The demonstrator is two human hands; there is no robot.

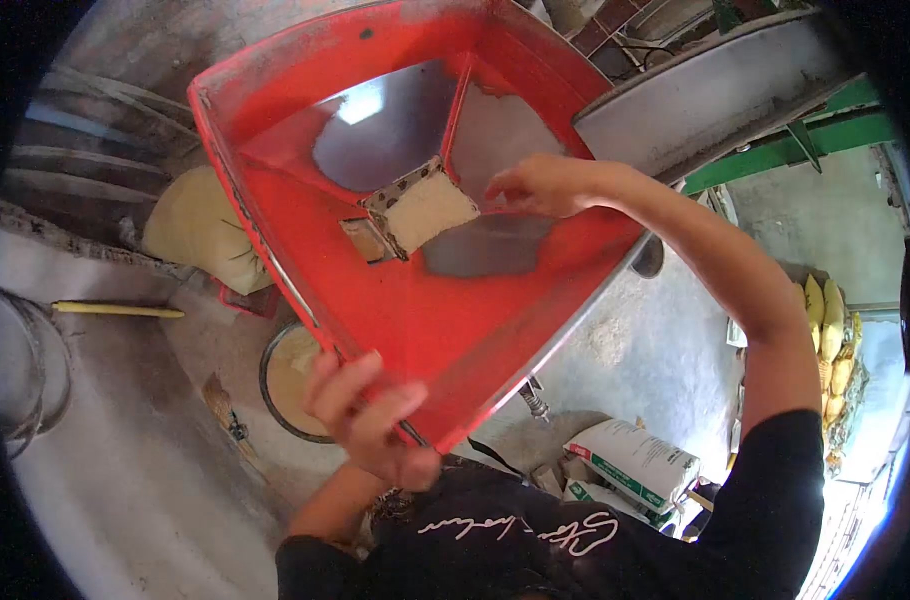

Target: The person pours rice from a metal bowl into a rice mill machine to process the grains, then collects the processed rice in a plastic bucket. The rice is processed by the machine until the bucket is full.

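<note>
One white sack [635, 460] lies on the dusty floor [125, 480]; left hand [370, 420] clasps the red hopper [415, 320] at its near rim, right hand [535, 185] half-open inside, empty.

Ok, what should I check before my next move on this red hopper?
1. Left hand grips the hopper rim: ok.
2. Right hand clear of the throat: not ok, it is inside, close to the flap.
3. Flap seated over the throat: cannot tell.
4. Hopper free of heaped grain: ok, only dust shows.
5. Basin below lined up: cannot tell, the hopper hides part of it.
</note>
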